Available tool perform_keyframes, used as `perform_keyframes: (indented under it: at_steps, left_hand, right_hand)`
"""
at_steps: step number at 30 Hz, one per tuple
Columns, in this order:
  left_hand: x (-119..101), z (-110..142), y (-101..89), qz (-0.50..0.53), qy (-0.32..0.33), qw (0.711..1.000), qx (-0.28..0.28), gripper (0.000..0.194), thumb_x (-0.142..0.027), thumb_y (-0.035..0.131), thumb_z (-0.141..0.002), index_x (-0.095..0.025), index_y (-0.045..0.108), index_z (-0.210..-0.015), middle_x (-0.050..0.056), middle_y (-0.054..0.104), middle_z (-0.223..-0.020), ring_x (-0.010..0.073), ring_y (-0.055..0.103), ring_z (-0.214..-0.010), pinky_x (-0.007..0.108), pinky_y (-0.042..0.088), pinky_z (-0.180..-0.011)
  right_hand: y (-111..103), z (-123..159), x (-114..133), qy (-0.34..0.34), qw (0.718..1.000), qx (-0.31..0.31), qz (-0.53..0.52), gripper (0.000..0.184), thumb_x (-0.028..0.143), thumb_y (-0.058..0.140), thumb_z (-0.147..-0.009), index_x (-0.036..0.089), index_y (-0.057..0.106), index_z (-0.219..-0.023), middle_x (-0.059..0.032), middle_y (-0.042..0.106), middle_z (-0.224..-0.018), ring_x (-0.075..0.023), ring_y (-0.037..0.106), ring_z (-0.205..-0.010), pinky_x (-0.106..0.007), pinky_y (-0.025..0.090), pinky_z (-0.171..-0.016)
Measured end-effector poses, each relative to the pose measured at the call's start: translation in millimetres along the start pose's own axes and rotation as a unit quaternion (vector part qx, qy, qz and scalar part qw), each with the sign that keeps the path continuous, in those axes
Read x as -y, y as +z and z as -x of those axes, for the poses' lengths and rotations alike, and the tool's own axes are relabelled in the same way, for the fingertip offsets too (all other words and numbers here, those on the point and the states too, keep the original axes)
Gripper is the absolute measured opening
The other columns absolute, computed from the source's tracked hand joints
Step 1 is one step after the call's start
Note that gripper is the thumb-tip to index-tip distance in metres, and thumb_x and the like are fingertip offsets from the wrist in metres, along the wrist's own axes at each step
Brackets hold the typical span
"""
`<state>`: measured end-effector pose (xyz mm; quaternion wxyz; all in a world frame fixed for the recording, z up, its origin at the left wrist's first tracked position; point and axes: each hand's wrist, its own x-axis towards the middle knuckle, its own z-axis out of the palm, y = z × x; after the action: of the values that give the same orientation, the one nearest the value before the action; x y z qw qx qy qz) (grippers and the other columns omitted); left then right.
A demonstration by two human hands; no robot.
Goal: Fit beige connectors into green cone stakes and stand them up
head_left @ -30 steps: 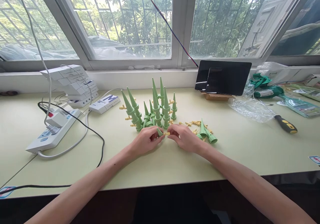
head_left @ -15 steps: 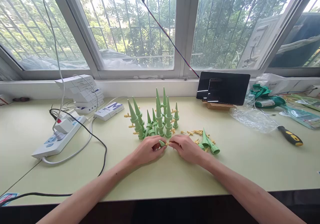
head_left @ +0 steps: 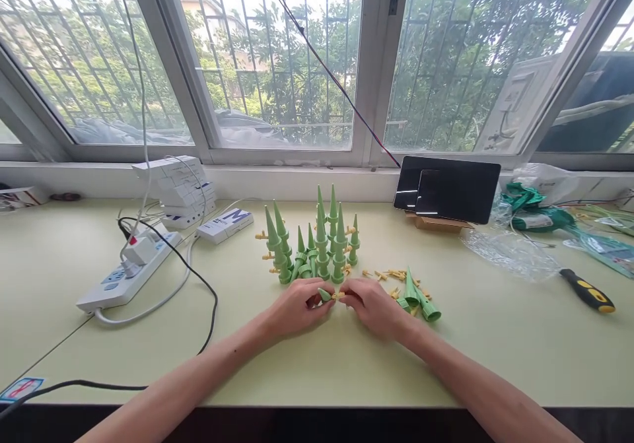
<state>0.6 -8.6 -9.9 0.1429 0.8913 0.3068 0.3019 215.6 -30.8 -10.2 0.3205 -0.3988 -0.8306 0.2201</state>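
My left hand (head_left: 298,307) is closed around a green plastic watering spike (head_left: 324,294), its pointed tip showing past the fingers. The fingers of my right hand (head_left: 372,306) pinch a small yellow valve (head_left: 339,295), which meets the spike between the two hands; whether it is seated in the spike I cannot tell. Just behind the hands, several green spikes (head_left: 321,251) stand upright, some with yellow valves (head_left: 267,256) sticking out sideways. Beside my right wrist lie loose green spikes (head_left: 426,306) and a scatter of yellow valves (head_left: 396,274).
A white power strip (head_left: 123,284) with cables and a white box (head_left: 225,225) lie at the left. Stacked boxes (head_left: 183,189) stand behind them. At the back right is a dark tablet (head_left: 460,189); farther right are plastic bags (head_left: 515,255) and a screwdriver (head_left: 587,291).
The view has tilted and shifted slightly, so everything sits a little lower and farther right. Both hands stay together on the spike and valve, and more of the yellow valve shows.
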Motion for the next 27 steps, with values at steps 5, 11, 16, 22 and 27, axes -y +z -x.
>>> perform_keyframes:
  at_steps: [5, 11, 16, 22, 27]
  left_hand:
    - [0.0, -0.1, -0.4, 0.007, -0.003, 1.000, 0.003, 0.012, -0.020, 0.059, -0.086, -0.016, 0.069, -0.091, 0.001, 0.062, -0.072, 0.0074, 0.044, -0.049, 0.020, 0.038, -0.048]
    - [1.0, -0.8, -1.5, 0.011, -0.013, 1.000, 0.001, 0.012, -0.018, 0.059, -0.085, -0.016, 0.069, -0.092, -0.001, 0.057, -0.067, 0.0070, 0.043, -0.050, 0.019, 0.037, -0.050]
    - [2.7, 0.5, -0.9, 0.018, -0.016, 1.000, 0.002, 0.011, -0.018, 0.060, -0.085, -0.015, 0.069, -0.090, 0.000, 0.059, -0.068, 0.0069, 0.042, -0.051, 0.019, 0.037, -0.050]
    - [2.3, 0.6, -0.3, 0.014, -0.005, 1.000, 0.004, 0.010, -0.018, 0.058, -0.085, -0.015, 0.068, -0.086, -0.001, 0.057, -0.065, 0.0070, 0.041, -0.050, 0.019, 0.036, -0.050]
    - [0.9, 0.1, -0.4, 0.008, 0.000, 1.000, 0.007, 0.012, -0.017, 0.057, -0.085, -0.015, 0.068, -0.087, -0.001, 0.056, -0.066, 0.0069, 0.041, -0.051, 0.019, 0.036, -0.051]
  right_hand:
    - [-1.5, -0.5, 2.0, 0.003, 1.000, 0.014, 0.026, 0.027, 0.024, 0.048, -0.099, 0.017, 0.058, -0.075, -0.0029, 0.062, -0.072, -0.0157, 0.055, -0.069, -0.027, 0.040, -0.066]
    - [-0.1, -1.7, 1.7, -0.006, 1.000, -0.017, -0.013, 0.007, 0.019, 0.057, -0.094, 0.018, 0.064, -0.094, -0.0043, 0.066, -0.086, -0.0173, 0.059, -0.080, -0.028, 0.044, -0.073]
    - [3.1, -2.4, -1.7, 0.001, 1.000, -0.017, -0.014, 0.006, 0.012, 0.059, -0.090, 0.018, 0.061, -0.090, -0.0032, 0.065, -0.082, -0.0168, 0.058, -0.076, -0.027, 0.044, -0.071]
    - [3.5, -1.7, -1.3, 0.001, 1.000, -0.004, 0.014, 0.015, 0.017, 0.054, -0.095, 0.017, 0.058, -0.080, -0.0036, 0.064, -0.079, -0.0171, 0.058, -0.074, -0.027, 0.042, -0.069]
    - [1.3, -1.5, 0.2, -0.003, 1.000, 0.014, 0.026, 0.023, 0.022, 0.050, -0.098, 0.017, 0.059, -0.077, -0.0026, 0.063, -0.074, -0.0159, 0.056, -0.070, -0.027, 0.041, -0.067]
